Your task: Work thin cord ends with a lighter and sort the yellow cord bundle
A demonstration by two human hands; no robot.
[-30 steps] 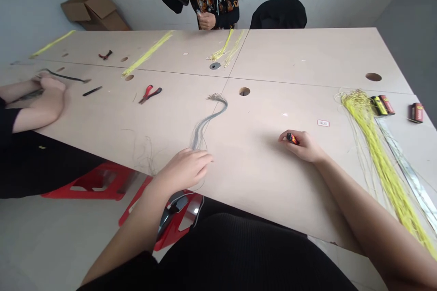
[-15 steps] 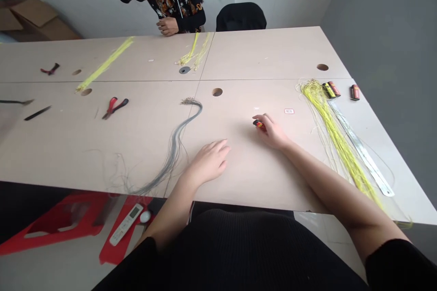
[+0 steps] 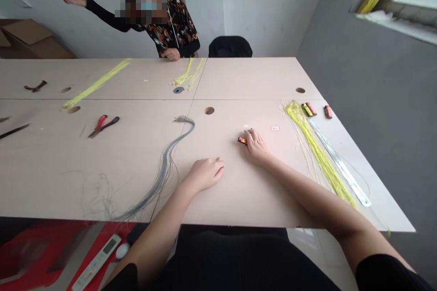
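Note:
My left hand (image 3: pixel 205 173) lies on the beige table (image 3: pixel 239 191), fingers loosely curled and holding nothing, just right of a long bundle of grey wires (image 3: pixel 164 168). My right hand (image 3: pixel 256 144) rests further out with its fingers closed on a small red and black lighter (image 3: pixel 242 140). A long bundle of yellow strands (image 3: pixel 316 150) runs along the table on my right, beside a metal ruler (image 3: pixel 341 168).
Red-handled pliers (image 3: pixel 103 125) lie left of centre. Small lighters (image 3: pixel 309 109) sit at the far right. Across the table a person (image 3: pixel 160 18) raises a tool in one hand. A black chair (image 3: pixel 230 47) stands behind. A remote (image 3: pixel 97 261) lies below the table's edge.
The view has tilted up and turned right. My hands stay on the table, the right still on the lighter. The person opposite has lifted an arm with a tool.

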